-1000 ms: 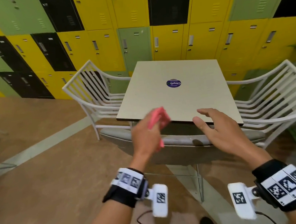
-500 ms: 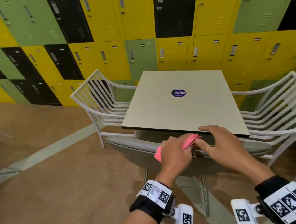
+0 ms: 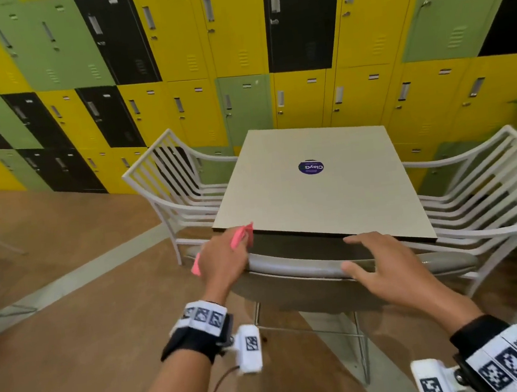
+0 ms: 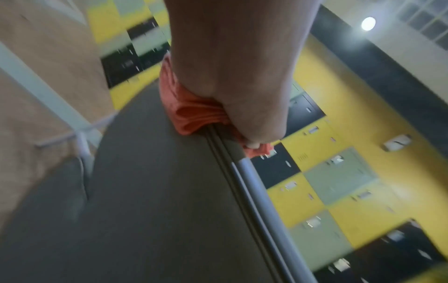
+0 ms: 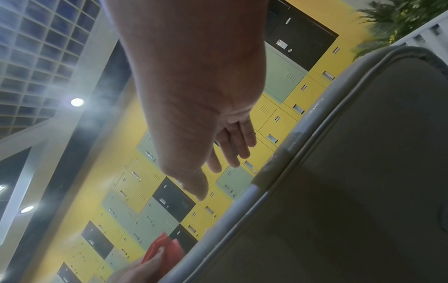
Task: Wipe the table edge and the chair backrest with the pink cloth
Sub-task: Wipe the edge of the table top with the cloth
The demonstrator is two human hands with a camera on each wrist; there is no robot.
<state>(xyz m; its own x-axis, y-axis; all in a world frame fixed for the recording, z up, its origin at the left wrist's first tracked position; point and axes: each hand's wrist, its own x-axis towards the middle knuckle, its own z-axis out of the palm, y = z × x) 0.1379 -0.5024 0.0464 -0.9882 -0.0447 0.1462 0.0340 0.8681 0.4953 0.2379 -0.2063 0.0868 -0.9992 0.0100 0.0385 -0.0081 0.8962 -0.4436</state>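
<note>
My left hand [image 3: 225,257] grips the bunched pink cloth [image 3: 241,236] and presses it on the top rim of the grey chair backrest [image 3: 302,269], near its left end and just below the table's front left corner. In the left wrist view the pink cloth [image 4: 191,113] wraps over the backrest rim [image 4: 252,183] under my left hand [image 4: 232,95]. My right hand [image 3: 375,258] holds nothing, its fingers spread over the middle of the backrest, close to the front edge of the beige table [image 3: 314,196]. The right wrist view shows the right hand [image 5: 227,151] just off the backrest rim [image 5: 288,151].
A white slatted armchair [image 3: 174,188] stands left of the table and another white armchair [image 3: 487,192] stands to its right. Yellow, green and black lockers [image 3: 237,55] fill the wall behind. A blue round sticker [image 3: 311,167] marks the tabletop. Brown floor lies to the left.
My left hand has slid the cloth left along the backrest rim, from the middle to the left end. The right hand has stayed over the backrest.
</note>
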